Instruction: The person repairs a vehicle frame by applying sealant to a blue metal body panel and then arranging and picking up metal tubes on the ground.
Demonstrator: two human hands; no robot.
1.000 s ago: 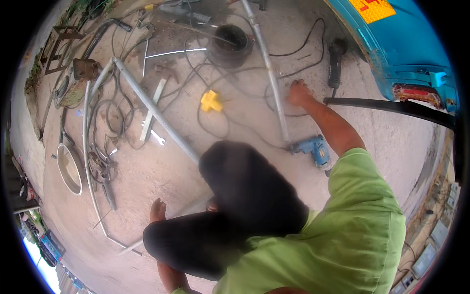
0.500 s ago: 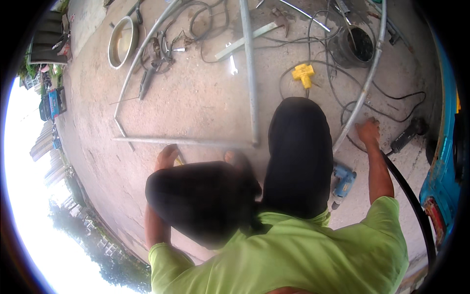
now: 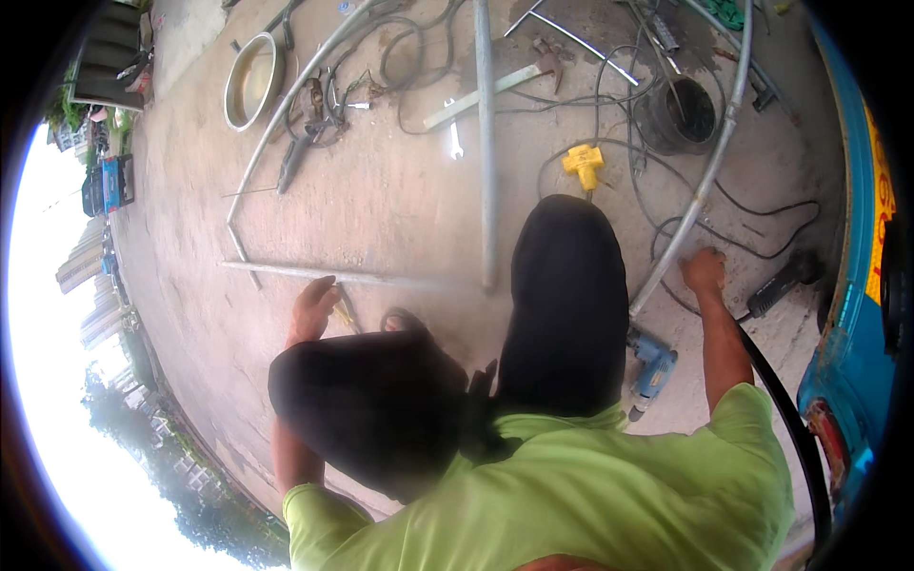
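My left hand reaches past my left knee to a thin grey metal pipe lying across the ground. Its fingers are stretched toward the pipe, beside a small tool with a yellow part; I see nothing held. My right hand is low at the right, fingers curled, close to a long curved metal pipe and a dark cable. Whatever may be inside those fingers is hidden. Right of this hand lies a black angle grinder. A blue power drill lies by my right knee.
A yellow socket block, black bucket, hammer and wrench lie ahead among tangled cables. A round metal basin stands far left. A straight pipe runs away from me. A blue machine body borders the right.
My left hand has shifted slightly left, its fingers now more extended at the pipe. My right hand has drawn slightly left and nearer. The view has tilted a little.
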